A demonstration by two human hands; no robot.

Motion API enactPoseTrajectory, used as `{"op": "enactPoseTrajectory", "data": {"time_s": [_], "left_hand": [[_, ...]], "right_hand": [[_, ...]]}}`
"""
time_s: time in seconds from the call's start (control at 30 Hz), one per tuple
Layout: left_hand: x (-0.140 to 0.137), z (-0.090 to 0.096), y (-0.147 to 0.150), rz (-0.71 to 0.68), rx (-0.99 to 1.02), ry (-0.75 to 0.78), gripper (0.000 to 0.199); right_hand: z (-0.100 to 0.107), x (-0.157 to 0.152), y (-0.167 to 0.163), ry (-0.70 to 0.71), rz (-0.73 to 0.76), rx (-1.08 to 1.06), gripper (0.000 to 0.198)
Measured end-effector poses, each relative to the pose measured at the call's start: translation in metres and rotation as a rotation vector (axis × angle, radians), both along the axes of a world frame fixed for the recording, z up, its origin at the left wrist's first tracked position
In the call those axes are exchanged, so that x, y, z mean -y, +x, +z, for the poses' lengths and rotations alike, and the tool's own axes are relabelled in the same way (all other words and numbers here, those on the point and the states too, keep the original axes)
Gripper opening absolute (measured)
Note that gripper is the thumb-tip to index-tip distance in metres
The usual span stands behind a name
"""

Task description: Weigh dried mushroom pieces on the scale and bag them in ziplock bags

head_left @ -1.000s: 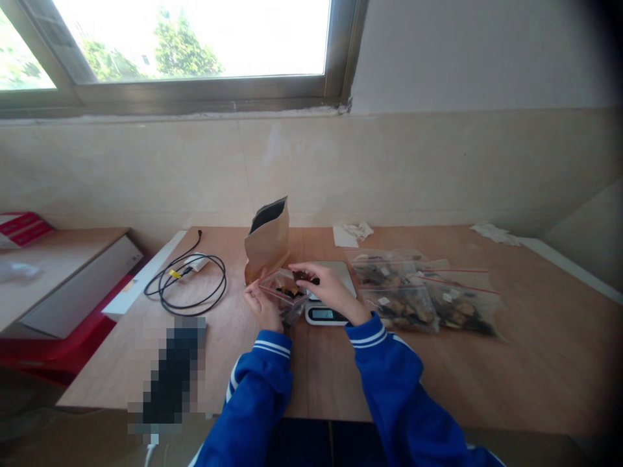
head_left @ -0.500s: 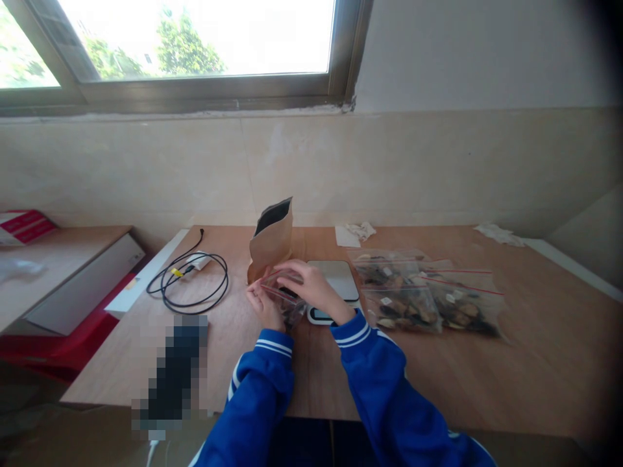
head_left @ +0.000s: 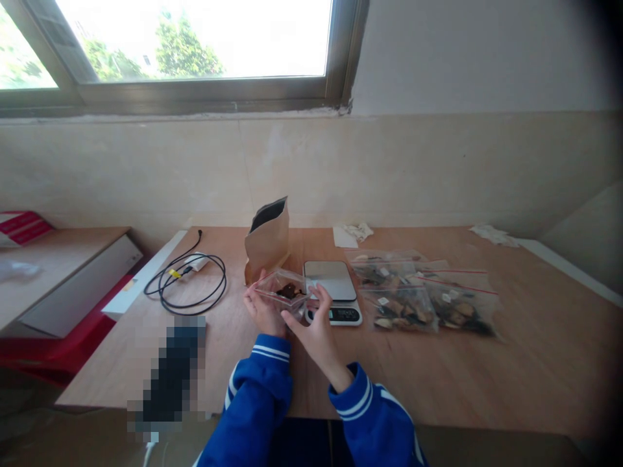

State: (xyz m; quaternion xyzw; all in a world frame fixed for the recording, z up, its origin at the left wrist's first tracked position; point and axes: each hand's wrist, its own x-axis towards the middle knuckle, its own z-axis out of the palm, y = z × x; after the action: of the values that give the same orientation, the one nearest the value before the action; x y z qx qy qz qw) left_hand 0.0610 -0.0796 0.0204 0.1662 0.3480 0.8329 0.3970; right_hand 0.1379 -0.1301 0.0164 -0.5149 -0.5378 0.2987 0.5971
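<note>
A clear zip bag with dark brown dried pieces inside is held between my hands, its mouth spread wide. My left hand grips its left edge, fingers wrapped round the plastic. At the other side my right hand is curved about the bag, thumb and fingers apart at its right edge; the contact there is hard to make out. Just behind stands an open brown paper pouch with a dark lining. A kitchen scale, with a steel plate and lit display, lies close to my right fingers.
Several filled zip bags of dried slices lie right of the scale. A coiled black cable with a white adapter is at the left, above a pixelated dark object. Crumpled tissue lies near the wall.
My right hand has moved from above the bag down to its right side. The bag's mouth has been opened wide, and its contents and the scale's display now show.
</note>
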Motion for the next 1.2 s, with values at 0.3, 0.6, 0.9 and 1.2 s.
{"op": "enactPoseTrajectory", "data": {"time_s": [0.3,0.6,0.9,1.2], "left_hand": [[0.012,0.005,-0.007,-0.183,-0.160,0.091,0.022],[0.027,0.012,-0.006,-0.215,-0.438,0.028,0.041],[0.053,0.013,0.032,-0.698,-0.009,-0.003,0.065],[0.061,0.007,0.008,-0.718,-0.126,-0.170,0.050]], "right_hand": [[0.018,-0.010,0.032,-0.013,0.227,-0.240,0.040],[0.037,0.004,0.052,-0.019,0.381,-0.260,0.062],[0.036,0.003,0.057,-0.048,0.304,-0.475,0.047],[0.042,0.000,0.113,-0.102,0.248,0.108,0.049]]}}
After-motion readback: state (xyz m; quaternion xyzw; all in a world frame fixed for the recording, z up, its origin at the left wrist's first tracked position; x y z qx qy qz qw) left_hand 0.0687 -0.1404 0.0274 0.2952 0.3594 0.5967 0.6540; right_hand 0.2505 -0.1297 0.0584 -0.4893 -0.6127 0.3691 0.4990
